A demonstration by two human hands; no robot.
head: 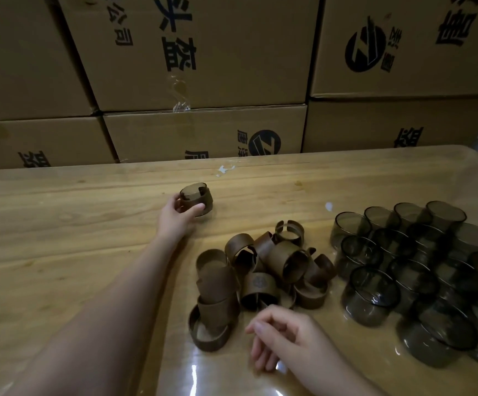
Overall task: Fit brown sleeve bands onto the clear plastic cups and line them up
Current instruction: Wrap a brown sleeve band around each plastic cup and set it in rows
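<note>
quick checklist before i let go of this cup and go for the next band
1. Band seated round the sleeved cup: ok, it wraps the wall.
2. Cup down on the table: cannot tell, the base looks level with the surface.
3. Left hand free: not ok, it grips the cup.
4. Right hand free: ok, loosely curled and holding nothing.
5. Loose bands close by: ok, heaped just beyond the right hand.
6. Bare cups left: ok, clustered on the right.
</note>
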